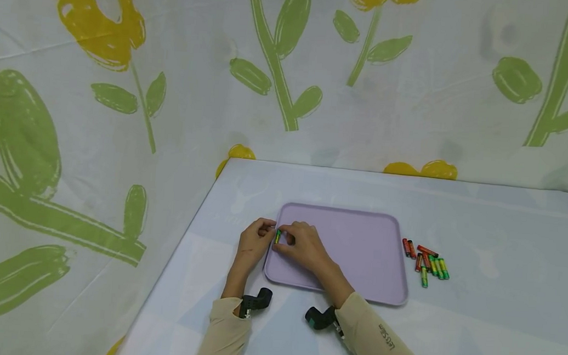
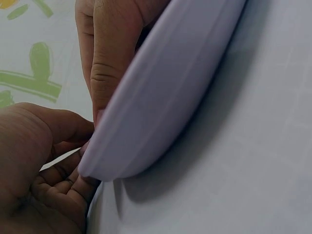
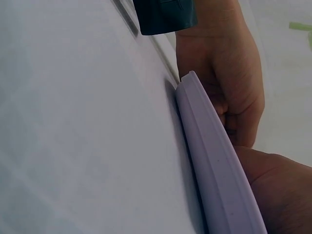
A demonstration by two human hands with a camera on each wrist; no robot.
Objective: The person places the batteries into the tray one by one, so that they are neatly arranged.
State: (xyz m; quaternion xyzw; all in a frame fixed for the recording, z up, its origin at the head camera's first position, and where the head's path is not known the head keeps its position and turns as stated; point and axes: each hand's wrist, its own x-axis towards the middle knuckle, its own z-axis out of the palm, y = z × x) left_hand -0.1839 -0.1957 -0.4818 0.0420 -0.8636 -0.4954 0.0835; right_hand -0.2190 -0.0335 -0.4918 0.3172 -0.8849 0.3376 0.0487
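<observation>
A small green-and-yellow battery [image 1: 277, 236] stands lengthwise just inside the left rim of the pale purple tray [image 1: 358, 248]. My right hand [image 1: 306, 246] pinches it between thumb and forefinger, one at each end. Just outside that rim is my left hand [image 1: 256, 242], fingers bent and tips close to the rim and the battery. In the left wrist view the left hand [image 2: 44, 165] has thumb and fingertips meeting at the tray's edge [image 2: 146, 112]; the rim hides what they touch. The right wrist view shows the tray's side [image 3: 214, 156] with the battery hidden.
Several red batteries [image 1: 419, 262] and several green batteries [image 1: 438, 267] lie in a loose group on the white table [image 1: 493, 302], right of the tray. A flower-patterned cloth [image 1: 367, 117] hangs behind and to the left. Each wrist carries a black camera mount [image 1: 321, 317].
</observation>
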